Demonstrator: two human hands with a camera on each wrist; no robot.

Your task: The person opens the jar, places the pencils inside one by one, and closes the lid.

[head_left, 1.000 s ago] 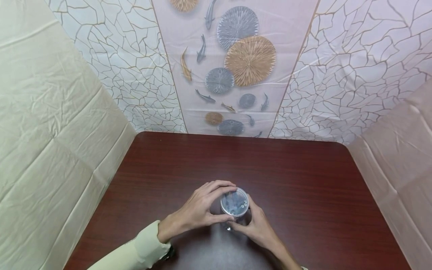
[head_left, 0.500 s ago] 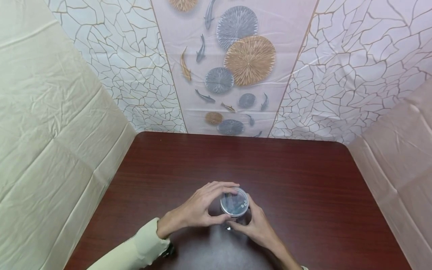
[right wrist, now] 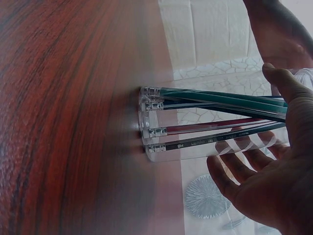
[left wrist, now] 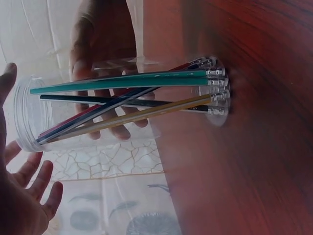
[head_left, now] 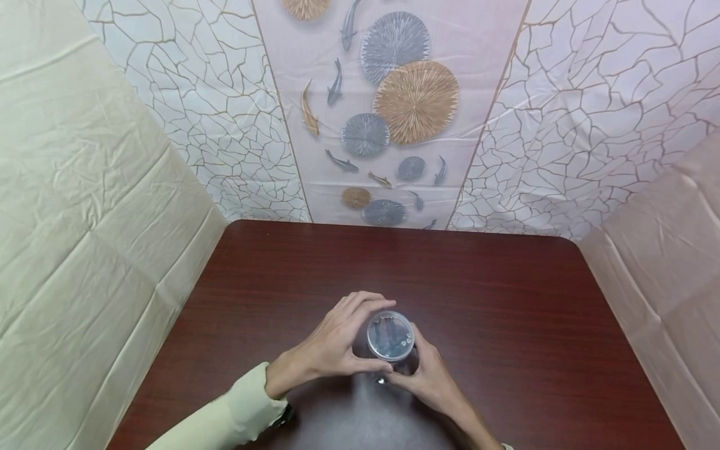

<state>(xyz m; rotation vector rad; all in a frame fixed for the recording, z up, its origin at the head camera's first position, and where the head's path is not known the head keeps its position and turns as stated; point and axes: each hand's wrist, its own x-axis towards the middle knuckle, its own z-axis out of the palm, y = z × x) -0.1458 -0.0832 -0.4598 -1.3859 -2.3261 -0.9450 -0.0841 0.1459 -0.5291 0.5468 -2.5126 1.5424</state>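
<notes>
A clear plastic jar (left wrist: 63,129) stands upright on the table, with a round transparent lid (head_left: 390,340) at its top. Inside lean several pencils (left wrist: 122,84) in green, dark blue, red, yellow and black, their metal-capped ends at the bottom. My right hand (head_left: 430,378) grips the jar's body from the right, thumb in front and fingers round the far side. Around the lid my left hand (head_left: 329,345) is spread wide. Its thumb is right at the lid's near edge, and the fingers stand apart from the far rim.
The dark red-brown wooden table (head_left: 478,281) has rounded far corners. Behind it hangs a patterned cloth (head_left: 394,181) printed with fish and round shapes. Pale cloth walls (head_left: 112,206) rise at both sides. A small dark object (head_left: 284,417) shows under the left sleeve.
My left fingers have lifted off the lid's top and far rim and spread wider, while the thumb shifted slightly right. The right hand and the jar have kept their place.
</notes>
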